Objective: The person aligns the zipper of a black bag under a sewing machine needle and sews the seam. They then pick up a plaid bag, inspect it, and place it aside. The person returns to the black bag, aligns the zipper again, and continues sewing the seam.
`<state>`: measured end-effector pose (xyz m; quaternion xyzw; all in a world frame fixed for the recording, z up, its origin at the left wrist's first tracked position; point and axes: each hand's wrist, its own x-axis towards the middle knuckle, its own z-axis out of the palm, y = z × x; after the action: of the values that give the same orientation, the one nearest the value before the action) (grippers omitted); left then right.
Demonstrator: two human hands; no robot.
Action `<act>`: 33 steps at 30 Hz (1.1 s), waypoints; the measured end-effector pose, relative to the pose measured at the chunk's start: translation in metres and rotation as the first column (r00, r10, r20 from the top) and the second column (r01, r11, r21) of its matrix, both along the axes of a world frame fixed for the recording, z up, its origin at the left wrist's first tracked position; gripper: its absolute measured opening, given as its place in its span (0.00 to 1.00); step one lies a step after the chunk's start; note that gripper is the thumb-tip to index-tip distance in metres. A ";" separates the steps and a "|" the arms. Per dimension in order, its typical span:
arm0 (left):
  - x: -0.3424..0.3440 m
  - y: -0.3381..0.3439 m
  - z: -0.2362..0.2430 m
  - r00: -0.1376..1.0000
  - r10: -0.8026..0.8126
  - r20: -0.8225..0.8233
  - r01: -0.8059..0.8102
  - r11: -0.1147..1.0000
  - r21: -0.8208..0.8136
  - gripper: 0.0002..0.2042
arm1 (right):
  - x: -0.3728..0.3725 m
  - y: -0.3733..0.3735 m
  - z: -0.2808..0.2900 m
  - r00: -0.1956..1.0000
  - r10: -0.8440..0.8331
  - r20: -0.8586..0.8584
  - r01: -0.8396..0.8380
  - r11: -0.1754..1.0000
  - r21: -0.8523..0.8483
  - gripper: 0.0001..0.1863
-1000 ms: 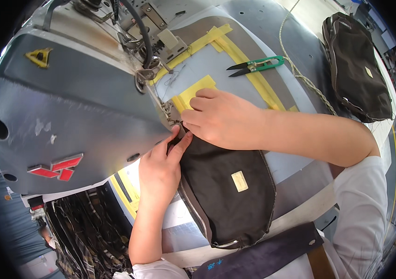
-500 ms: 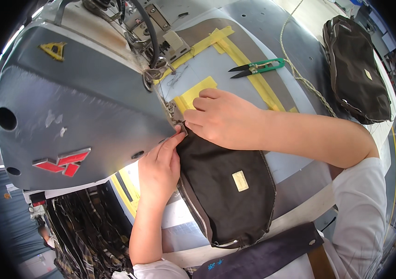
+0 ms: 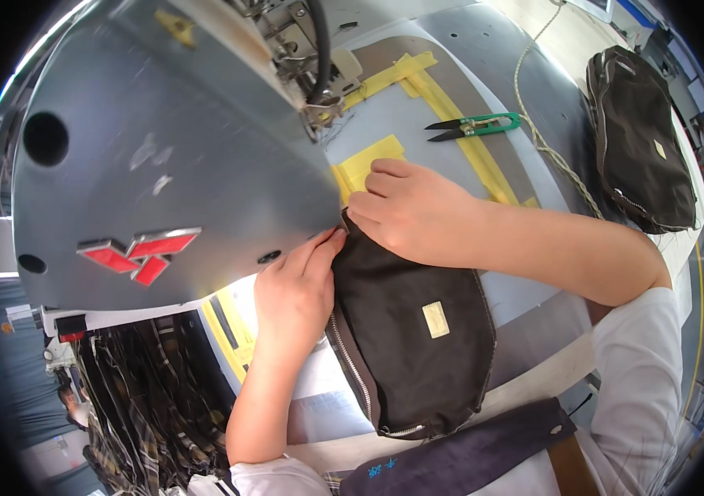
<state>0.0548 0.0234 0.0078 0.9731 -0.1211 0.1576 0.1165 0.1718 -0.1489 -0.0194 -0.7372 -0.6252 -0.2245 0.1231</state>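
Observation:
A black fabric pouch (image 3: 418, 331) with a zipper along its left edge and a small gold label lies on the sewing table. Its top end is pushed under the grey head of the sewing machine (image 3: 170, 157). My left hand (image 3: 298, 285) presses on the pouch's upper left corner beside the zipper, fingers reaching under the machine. My right hand (image 3: 410, 207) lies flat on the pouch's top edge, fingers curled toward the needle area. The needle itself is hidden by the machine head.
Green-handled thread snips (image 3: 476, 126) lie on the table beyond my right hand, near yellow tape strips (image 3: 451, 107). A second black pouch (image 3: 637, 140) rests at the far right beside a cord. Plaid fabric (image 3: 145, 397) hangs at the lower left. A dark cloth strip (image 3: 468, 455) lies near my body.
The view has moved closer to the machine head. Both hands stay on the pouch's top end at the machine, with the left fingers a little further under it.

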 end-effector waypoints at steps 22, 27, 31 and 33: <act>-0.001 0.007 -0.006 0.995 -0.033 0.098 0.027 0.998 0.054 0.15 | -0.004 0.000 0.010 0.998 0.027 0.063 -0.026 1.000 -0.018 0.03; -0.001 0.010 -0.009 0.998 -0.010 0.064 0.010 1.000 0.000 0.15 | -0.004 -0.001 0.012 0.997 0.030 0.076 -0.027 0.999 -0.039 0.04; -0.002 0.008 -0.005 0.999 -0.009 0.043 0.008 1.000 0.003 0.15 | -0.004 -0.001 0.012 0.998 0.024 0.063 -0.022 0.999 -0.031 0.04; -0.003 0.008 -0.004 0.999 -0.009 0.031 0.010 1.000 -0.003 0.15 | -0.004 -0.001 0.012 0.998 0.024 0.064 -0.023 0.999 -0.025 0.04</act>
<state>0.0523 0.0311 0.0037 0.9698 -0.1272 0.1721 0.1170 0.1678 -0.1496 -0.0073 -0.7238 -0.6402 -0.2387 0.0965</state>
